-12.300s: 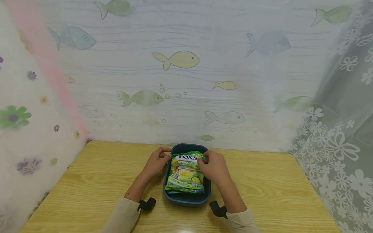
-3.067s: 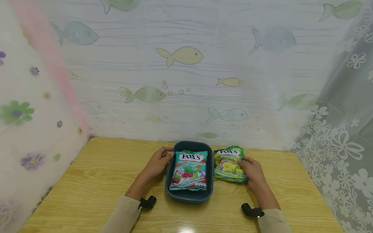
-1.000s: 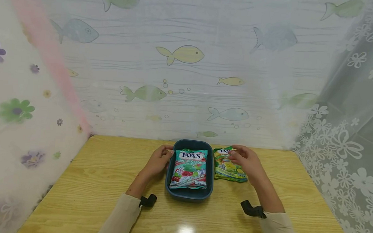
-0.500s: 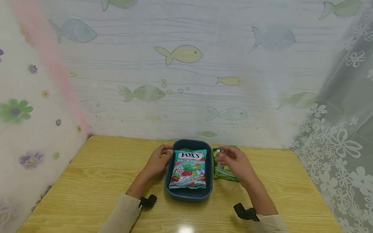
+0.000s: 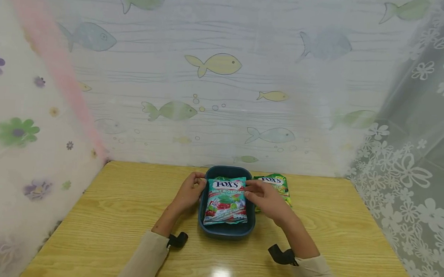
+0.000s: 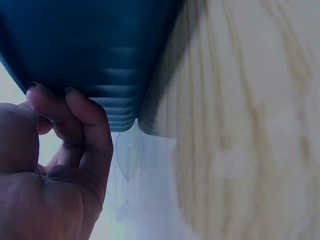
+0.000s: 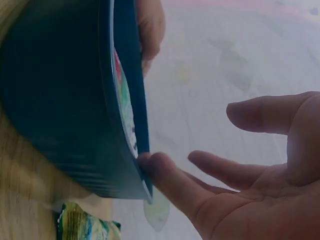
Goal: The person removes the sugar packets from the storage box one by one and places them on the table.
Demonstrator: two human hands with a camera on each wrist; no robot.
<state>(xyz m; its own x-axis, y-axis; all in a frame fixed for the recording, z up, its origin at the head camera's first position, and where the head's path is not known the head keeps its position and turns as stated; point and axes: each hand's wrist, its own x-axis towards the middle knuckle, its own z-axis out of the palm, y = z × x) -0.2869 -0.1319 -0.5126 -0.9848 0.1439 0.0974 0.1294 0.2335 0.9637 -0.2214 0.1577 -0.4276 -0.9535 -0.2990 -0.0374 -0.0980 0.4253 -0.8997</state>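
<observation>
In the head view a dark blue plastic bin (image 5: 225,234) stands on the table with a turquoise and red candy bag (image 5: 225,200), printed Fox's Mint Blossom, lying in it. Another green package peeks out behind that bag. At the bin's left rim my left hand (image 5: 187,193) has curled fingertips (image 6: 47,102) against the outer wall. My right hand (image 5: 271,200) reaches over the right rim toward the bag. Its fingers are spread in the right wrist view, with fingertips (image 7: 160,162) at the rim and the thumb apart. Partly behind this hand lies a green Fox's Spring Tea candy bag (image 5: 276,181).
The light wooden table (image 5: 122,208) extends on both sides of the bin. Behind it hangs a white curtain (image 5: 222,126) with fish prints, close to the table's back edge. A black wrist camera (image 5: 282,254) is worn on each arm.
The Spring Tea bag has gone from the bin to the table at right. My right hand has left it and moved left to the bin. My left hand stays at the rim.
</observation>
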